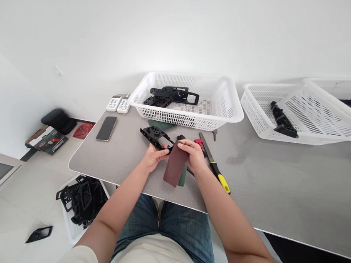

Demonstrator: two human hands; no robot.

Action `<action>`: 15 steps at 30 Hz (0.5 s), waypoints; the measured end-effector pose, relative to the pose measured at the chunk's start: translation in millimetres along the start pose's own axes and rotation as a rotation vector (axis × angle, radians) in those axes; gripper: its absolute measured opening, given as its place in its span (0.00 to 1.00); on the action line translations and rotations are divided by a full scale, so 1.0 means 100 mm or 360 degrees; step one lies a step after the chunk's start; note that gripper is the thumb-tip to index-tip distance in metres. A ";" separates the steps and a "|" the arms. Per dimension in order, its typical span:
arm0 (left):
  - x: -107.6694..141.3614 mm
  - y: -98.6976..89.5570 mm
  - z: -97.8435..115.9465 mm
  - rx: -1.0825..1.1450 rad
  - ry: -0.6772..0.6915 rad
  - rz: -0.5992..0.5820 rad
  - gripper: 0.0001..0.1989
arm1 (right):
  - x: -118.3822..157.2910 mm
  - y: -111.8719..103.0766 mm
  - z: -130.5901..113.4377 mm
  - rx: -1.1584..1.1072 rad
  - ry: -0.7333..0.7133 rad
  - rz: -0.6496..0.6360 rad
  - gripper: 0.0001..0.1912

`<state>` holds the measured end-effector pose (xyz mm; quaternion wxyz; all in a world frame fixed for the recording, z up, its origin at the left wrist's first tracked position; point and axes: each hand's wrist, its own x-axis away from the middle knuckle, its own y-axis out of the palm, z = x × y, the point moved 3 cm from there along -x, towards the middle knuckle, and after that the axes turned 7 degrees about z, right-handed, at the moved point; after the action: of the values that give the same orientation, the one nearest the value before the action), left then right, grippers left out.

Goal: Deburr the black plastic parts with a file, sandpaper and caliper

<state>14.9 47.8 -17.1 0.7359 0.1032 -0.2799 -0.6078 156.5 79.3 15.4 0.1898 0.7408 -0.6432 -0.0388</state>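
Observation:
My left hand point(154, 157) is closed on the near end of a black plastic part point(154, 133), which is tilted above the grey table point(119, 159). Pinched in my right hand point(194, 153) is a folded sheet of sandpaper point(175, 165), dark red-brown on its face with green showing behind. The sheet hangs down beside the part's end and hides some of it. Just right of my right hand lie a file with a black and yellow handle point(220, 179) and a red and black tool point(199, 142). A green sheet point(163, 125) lies behind the part.
A white basket point(183, 119) with black parts stands behind my hands. Two more baskets point(288, 137) are at the right. A phone point(106, 128) and two small white boxes point(118, 104) sit at the left. On the floor is a bin of black parts point(85, 199).

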 end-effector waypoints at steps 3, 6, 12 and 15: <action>0.00 0.01 -0.05 -0.0076 0.0088 0.0156 0.43 | -0.01 0.00 0.03 0.0050 -0.0046 0.0002 0.10; 0.00 0.01 -0.08 -0.0170 0.0181 0.0283 0.52 | 0.01 0.02 0.04 0.0141 -0.0127 -0.0045 0.09; -0.05 -0.03 -0.05 -0.0138 0.0233 0.0125 0.35 | 0.07 0.06 0.04 0.0165 -0.0216 -0.0178 0.10; -0.03 0.00 -0.06 -0.0211 0.0102 -0.0093 0.27 | 0.05 -0.01 -0.01 0.0036 -0.0201 -0.0071 0.10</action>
<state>17.6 49.5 -23.1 0.7317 0.0817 -0.2122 -0.6426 158.3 75.1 17.1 0.1396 0.7531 -0.6377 -0.0825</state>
